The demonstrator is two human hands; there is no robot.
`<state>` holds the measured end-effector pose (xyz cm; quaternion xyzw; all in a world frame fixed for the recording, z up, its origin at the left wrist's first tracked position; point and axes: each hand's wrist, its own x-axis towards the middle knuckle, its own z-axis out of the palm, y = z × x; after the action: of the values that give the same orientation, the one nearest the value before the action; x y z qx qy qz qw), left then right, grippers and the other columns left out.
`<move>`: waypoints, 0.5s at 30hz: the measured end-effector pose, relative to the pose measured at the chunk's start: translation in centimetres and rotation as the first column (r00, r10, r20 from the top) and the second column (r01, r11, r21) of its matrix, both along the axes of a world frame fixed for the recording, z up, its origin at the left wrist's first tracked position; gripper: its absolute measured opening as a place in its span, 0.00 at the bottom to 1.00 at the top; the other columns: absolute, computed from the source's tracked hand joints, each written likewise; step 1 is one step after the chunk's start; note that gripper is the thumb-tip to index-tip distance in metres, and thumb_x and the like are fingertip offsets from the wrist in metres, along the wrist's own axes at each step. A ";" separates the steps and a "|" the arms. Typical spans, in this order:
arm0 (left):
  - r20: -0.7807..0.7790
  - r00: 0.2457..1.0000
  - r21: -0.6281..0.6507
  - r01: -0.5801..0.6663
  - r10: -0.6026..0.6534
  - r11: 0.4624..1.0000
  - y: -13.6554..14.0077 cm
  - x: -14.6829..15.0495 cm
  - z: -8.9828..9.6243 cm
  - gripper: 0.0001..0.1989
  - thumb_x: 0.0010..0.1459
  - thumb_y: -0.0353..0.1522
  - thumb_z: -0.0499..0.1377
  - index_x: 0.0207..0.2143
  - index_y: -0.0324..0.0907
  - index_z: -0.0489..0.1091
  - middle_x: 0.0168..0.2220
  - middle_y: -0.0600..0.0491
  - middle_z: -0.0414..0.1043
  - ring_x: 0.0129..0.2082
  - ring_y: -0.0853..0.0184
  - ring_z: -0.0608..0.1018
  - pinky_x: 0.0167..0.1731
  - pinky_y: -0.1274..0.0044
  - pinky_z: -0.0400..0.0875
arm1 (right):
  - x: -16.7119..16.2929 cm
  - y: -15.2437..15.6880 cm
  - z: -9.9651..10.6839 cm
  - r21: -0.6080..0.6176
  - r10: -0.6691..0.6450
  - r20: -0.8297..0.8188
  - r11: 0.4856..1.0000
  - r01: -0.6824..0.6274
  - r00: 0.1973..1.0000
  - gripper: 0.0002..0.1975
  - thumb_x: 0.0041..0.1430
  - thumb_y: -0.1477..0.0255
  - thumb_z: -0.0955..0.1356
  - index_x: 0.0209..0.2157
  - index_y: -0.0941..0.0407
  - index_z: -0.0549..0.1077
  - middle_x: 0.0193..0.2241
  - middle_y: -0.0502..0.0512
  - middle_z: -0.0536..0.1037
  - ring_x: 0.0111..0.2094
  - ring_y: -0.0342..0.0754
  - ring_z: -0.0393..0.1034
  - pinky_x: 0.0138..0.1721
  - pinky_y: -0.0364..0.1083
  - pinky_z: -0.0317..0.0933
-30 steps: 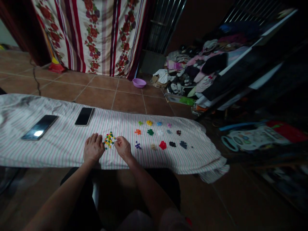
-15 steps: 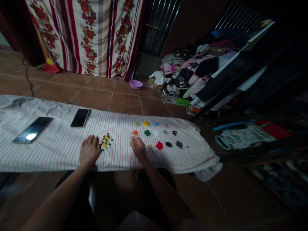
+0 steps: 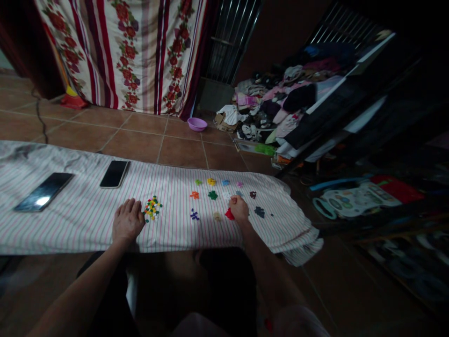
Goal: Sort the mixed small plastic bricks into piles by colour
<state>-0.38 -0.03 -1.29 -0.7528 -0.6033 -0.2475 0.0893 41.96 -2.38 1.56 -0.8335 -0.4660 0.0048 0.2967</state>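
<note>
My left hand (image 3: 128, 220) lies flat on the striped cloth with its fingers stretched out. Just right of it is a mixed pile of small yellow, green, white and red pieces (image 3: 153, 208). My right hand (image 3: 240, 208) is closed in a pinch over the sorted piles; whatever its fingertips hold is too small to make out. Beneath it the red pile (image 3: 229, 214) is partly covered, and the white pile (image 3: 227, 195) lies just beyond the fingertips. The black pile is hidden. Nearby are a dark green pile (image 3: 212, 195), a beige pile (image 3: 216, 216) and dark blue pieces (image 3: 194, 215).
Two phones, one larger (image 3: 44, 192) and one smaller (image 3: 114, 174), lie on the cloth at left. Orange (image 3: 194, 194), yellow (image 3: 211, 181) and dark grey (image 3: 259, 212) piles surround the right hand. A purple basin (image 3: 197, 124) stands on the tiled floor beyond.
My right hand has moved right, from near the orange pile to the red and white piles, uncovering the dark blue pieces. My left hand stays by the mixed pile.
</note>
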 end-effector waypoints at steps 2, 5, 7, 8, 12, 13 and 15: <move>-0.009 1.000 0.007 -0.003 0.003 1.000 0.0 0.0 -0.1 0.18 0.58 0.31 0.49 0.48 0.37 0.69 0.53 0.39 0.69 0.56 0.53 0.69 0.55 0.62 0.61 | 0.5 0.1 -0.2 -0.067 -0.024 0.020 0.997 0.025 1.000 0.08 0.52 0.76 0.64 0.32 0.54 0.74 0.29 0.52 0.78 0.32 0.46 0.71 0.33 0.42 0.59; -0.017 1.000 0.010 -0.009 0.010 1.000 0.1 0.0 -0.1 0.18 0.58 0.31 0.49 0.48 0.36 0.69 0.53 0.38 0.69 0.56 0.53 0.69 0.55 0.62 0.61 | 0.8 0.4 -0.3 -0.159 -0.055 0.025 0.986 0.058 0.998 0.08 0.54 0.77 0.64 0.34 0.55 0.74 0.31 0.52 0.78 0.33 0.45 0.71 0.34 0.41 0.58; -0.016 1.000 0.010 -0.005 0.005 1.000 0.1 0.0 -0.1 0.18 0.59 0.31 0.49 0.49 0.35 0.69 0.53 0.38 0.69 0.56 0.53 0.69 0.55 0.62 0.61 | 0.9 0.7 -0.3 -0.176 -0.077 0.018 0.981 0.079 0.997 0.09 0.54 0.78 0.64 0.34 0.55 0.75 0.31 0.52 0.78 0.34 0.45 0.72 0.35 0.41 0.59; -0.012 1.000 0.009 -0.004 0.004 1.000 0.1 0.0 -0.2 0.18 0.59 0.31 0.49 0.49 0.35 0.69 0.53 0.38 0.69 0.56 0.53 0.69 0.55 0.62 0.61 | 0.9 0.9 -0.3 -0.173 -0.084 0.012 0.981 0.085 0.996 0.09 0.54 0.78 0.64 0.34 0.55 0.75 0.30 0.52 0.78 0.34 0.45 0.72 0.35 0.41 0.59; 0.014 1.000 -0.005 0.001 -0.001 1.000 0.1 0.0 -0.1 0.19 0.58 0.31 0.49 0.49 0.36 0.69 0.53 0.38 0.69 0.56 0.52 0.69 0.55 0.60 0.61 | 1.1 1.5 -0.4 -0.150 -0.063 -0.010 0.987 0.060 0.998 0.10 0.51 0.80 0.63 0.32 0.57 0.74 0.29 0.52 0.77 0.35 0.46 0.71 0.39 0.42 0.60; 0.021 1.000 -0.009 0.003 -0.002 1.000 0.0 0.0 -0.1 0.19 0.58 0.31 0.49 0.49 0.35 0.69 0.54 0.37 0.69 0.57 0.52 0.68 0.55 0.60 0.61 | 1.2 1.6 -0.5 -0.146 -0.051 -0.012 0.988 0.048 0.999 0.09 0.50 0.80 0.63 0.31 0.57 0.74 0.30 0.52 0.77 0.35 0.46 0.71 0.40 0.42 0.61; 0.032 0.999 -0.013 0.004 -0.004 1.000 0.0 0.0 0.0 0.19 0.58 0.31 0.50 0.49 0.35 0.69 0.54 0.37 0.69 0.57 0.52 0.68 0.56 0.61 0.60 | 1.3 1.7 -0.7 -0.125 -0.025 -0.009 0.992 0.023 1.000 0.09 0.50 0.79 0.63 0.30 0.57 0.74 0.30 0.53 0.77 0.35 0.46 0.71 0.41 0.42 0.61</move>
<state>-0.36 0.02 -1.34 -0.7505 -0.6048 -0.2556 0.0744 43.24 -0.70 0.84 -0.8559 -0.4533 0.0346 0.2465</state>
